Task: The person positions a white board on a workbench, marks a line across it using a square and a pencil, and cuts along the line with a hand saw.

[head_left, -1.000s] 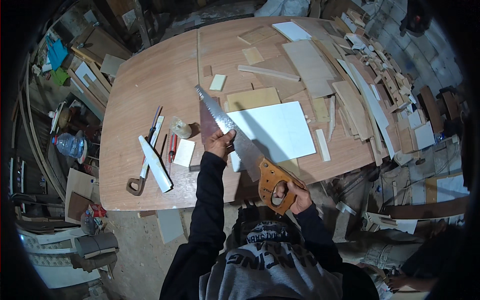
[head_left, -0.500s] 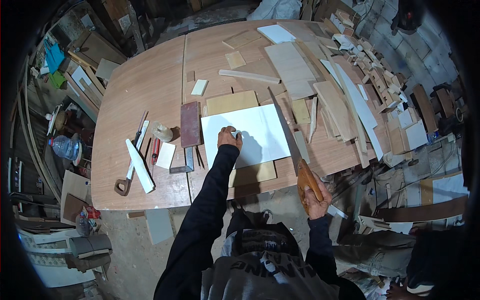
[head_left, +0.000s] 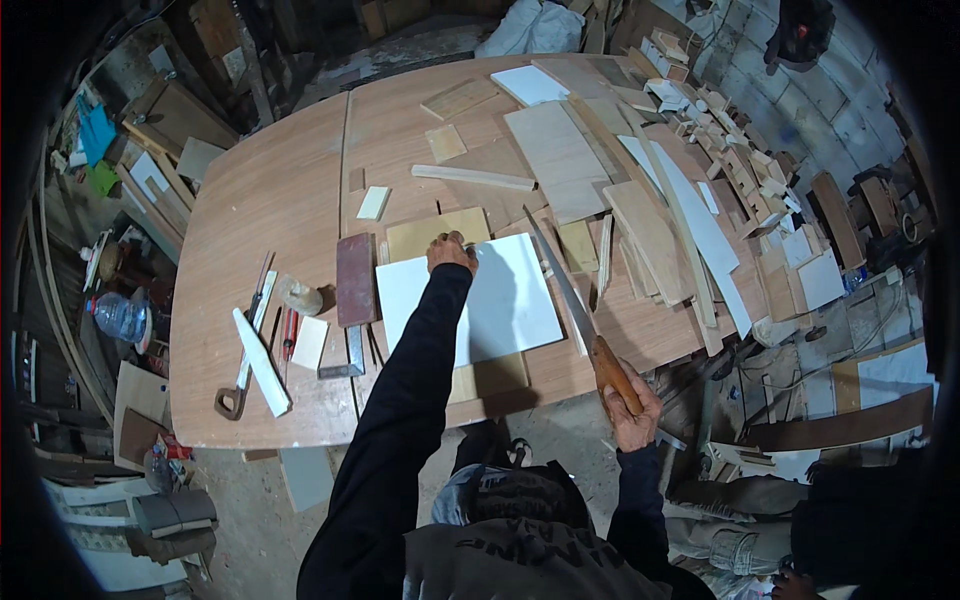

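- Clasping a saw (head_left: pixel 572 296) by its wooden handle in the right hand (head_left: pixel 633 408), at the near edge of the desk (head_left: pixel 250 200).
- Pointing it away over the desk, just beyond the right side of a white board (head_left: pixel 500 300).
- Touching the white board at its far edge with the left hand (head_left: pixel 452 252), well apart from the right one; cannot tell whether pinching the edge or only pressing.
- Under the white board, with a tan board (head_left: pixel 410 238) showing past its far and near edges.
- Just beside it on the left, with a maroon block (head_left: pixel 356 280) and a metal square (head_left: pixel 355 352).
- Farther left, with a small cream piece (head_left: pixel 311 343), a red knife (head_left: pixel 290 333), a small jar (head_left: pixel 300 295) and a white strip (head_left: pixel 262 365) across a second saw (head_left: pixel 229 404).
- Toward the right, with loose planks (head_left: pixel 650 240) and small wooden boxes (head_left: pixel 740 160).
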The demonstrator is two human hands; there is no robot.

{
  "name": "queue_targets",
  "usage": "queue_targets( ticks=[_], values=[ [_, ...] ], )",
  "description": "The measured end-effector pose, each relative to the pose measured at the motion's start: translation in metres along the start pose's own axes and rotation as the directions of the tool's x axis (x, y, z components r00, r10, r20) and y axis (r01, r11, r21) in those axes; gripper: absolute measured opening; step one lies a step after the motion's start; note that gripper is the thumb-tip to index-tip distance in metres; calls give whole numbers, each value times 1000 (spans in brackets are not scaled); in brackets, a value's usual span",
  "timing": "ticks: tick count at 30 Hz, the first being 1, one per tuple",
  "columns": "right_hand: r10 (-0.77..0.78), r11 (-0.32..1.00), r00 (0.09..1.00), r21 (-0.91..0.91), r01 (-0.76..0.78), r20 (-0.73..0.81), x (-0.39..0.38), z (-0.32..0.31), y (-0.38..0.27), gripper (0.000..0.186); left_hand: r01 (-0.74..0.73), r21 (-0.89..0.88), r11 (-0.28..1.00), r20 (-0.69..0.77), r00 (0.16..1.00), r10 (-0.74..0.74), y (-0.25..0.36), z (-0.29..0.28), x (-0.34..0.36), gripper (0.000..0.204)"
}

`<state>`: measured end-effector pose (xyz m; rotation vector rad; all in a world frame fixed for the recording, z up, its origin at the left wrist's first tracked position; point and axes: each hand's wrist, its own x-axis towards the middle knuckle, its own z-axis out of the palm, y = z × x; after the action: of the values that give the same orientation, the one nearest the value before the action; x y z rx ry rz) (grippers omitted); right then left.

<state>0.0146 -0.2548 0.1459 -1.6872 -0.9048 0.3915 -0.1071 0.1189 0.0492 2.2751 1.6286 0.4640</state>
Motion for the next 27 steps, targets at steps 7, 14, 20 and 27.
queue_targets(
  ticks=[7, 14, 20, 27],
  values=[
    [15, 1000, 1000, 16, -15, 2, 18, 10, -26, 40, 73, 191, 979, 149, 983, -103, -10, 29, 85, 40],
    [95, 995, 993, -12, -96, -75, 25, 21, -23, 37, 289, 214, 933, 331, 877, -348, 25, 29, 134, 46],
    [158, 979, 984, -119, -167, -85, 35, 31, -36, 33, 374, 47, 926, 427, 831, -357, 21, 46, 167, 43],
    [204, 960, 977, -183, -213, -66, 38, 31, -31, 39, 391, -104, 914, 348, 876, -335, 29, 43, 174, 42]
  ],
)
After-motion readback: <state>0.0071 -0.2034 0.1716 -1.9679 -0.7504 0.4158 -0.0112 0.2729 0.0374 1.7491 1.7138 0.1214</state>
